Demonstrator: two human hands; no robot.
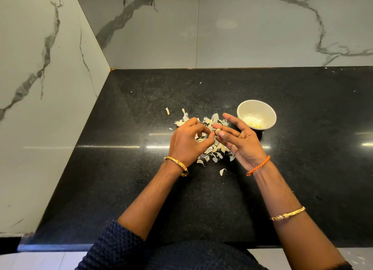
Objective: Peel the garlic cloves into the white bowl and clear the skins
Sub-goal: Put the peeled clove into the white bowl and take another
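- Dark blue knitted sleeves (113, 247) and the person's torso fill the bottom edge, nearest the camera, with both bare forearms reaching forward over the polished black speckled stone counter (101, 189).
- On the right forearm sits a thin gold bangle (288, 214), and an orange braided cord (258, 165) circles the right wrist; a second gold bangle with red stones (176, 164) circles the left wrist.
- Above the counter, the left hand (187, 140) is curled, back of the hand upward, its thumb and fingertips pinching a small pale garlic clove (218, 131).
- Facing it, the right hand (240, 140) is turned palm up with the outer fingers spread loosely; its thumb and forefinger close on the same clove from the other side, so both hands meet at it.
- Beneath and around the hands lies a heap of papery white garlic skins (212, 152), spread on the counter, with a few stray flakes (222, 171) lying apart toward the camera and one (167, 111) off to the left.
- Just right of the heap, near the right hand's fingertips, stands a small round white ceramic bowl (268, 112), upright, holding a few peeled yellowish garlic cloves (254, 124) at its bottom.
- Behind the counter rise white marble-patterned wall panels with grey veins (242, 27), meeting in a corner at the left.
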